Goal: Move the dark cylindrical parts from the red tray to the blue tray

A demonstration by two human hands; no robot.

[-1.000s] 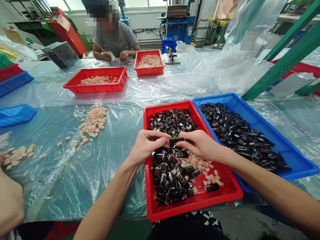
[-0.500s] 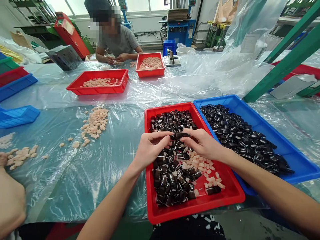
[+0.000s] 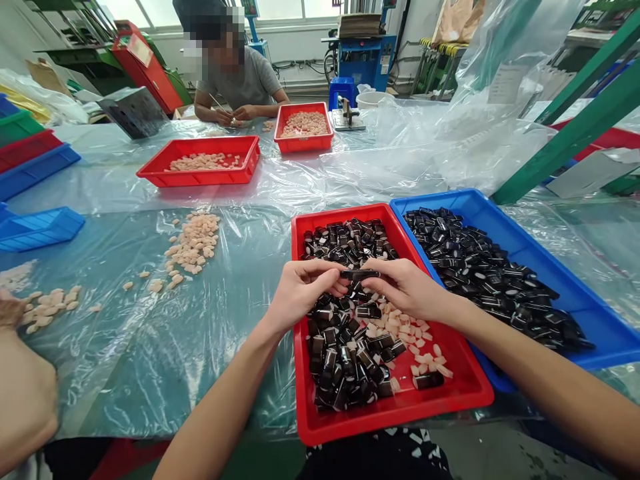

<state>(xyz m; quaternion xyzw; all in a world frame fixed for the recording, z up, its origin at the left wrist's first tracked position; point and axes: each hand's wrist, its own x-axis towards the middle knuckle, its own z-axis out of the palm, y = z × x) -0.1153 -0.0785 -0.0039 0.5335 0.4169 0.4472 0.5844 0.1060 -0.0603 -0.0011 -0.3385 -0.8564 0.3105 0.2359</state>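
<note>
The wearer's two hands work over a red plastic tray [image 3: 390,421] on a bench [image 3: 150,367] covered in clear plastic sheeting. The left hand [image 3: 307,293] and right hand [image 3: 405,290] meet above the tray, their fingers [image 3: 336,285] closed in a narrow pinch on opposite ends of one dark block [image 3: 360,274]. The block is held level, just above a heap of similar dark blocks [image 3: 340,347]. It looks slim and glossy black from this view, with no damage visible; its material cannot be told. Loose peach-coloured bits [image 3: 405,333] lie against the heap's right side, so a slack pinch could drop the block among them, where it could be hard to tell apart from the other blocks. A blue plastic tray [image 3: 435,199] holding more black blocks [image 3: 480,280] stands right beside the red tray, and a careless movement across the shared edge could let pieces stray between the two lots. A loose pile of peach-coloured pieces [image 3: 193,243] lies directly on the sheeting, exposed to being swept by a sleeve or by the neighbouring worker's forearm [image 3: 25,400] at lower left. A co-worker [image 3: 240,87] sits at the far end of the bench, near two red trays [image 3: 303,148] of similar pale pieces.
</note>
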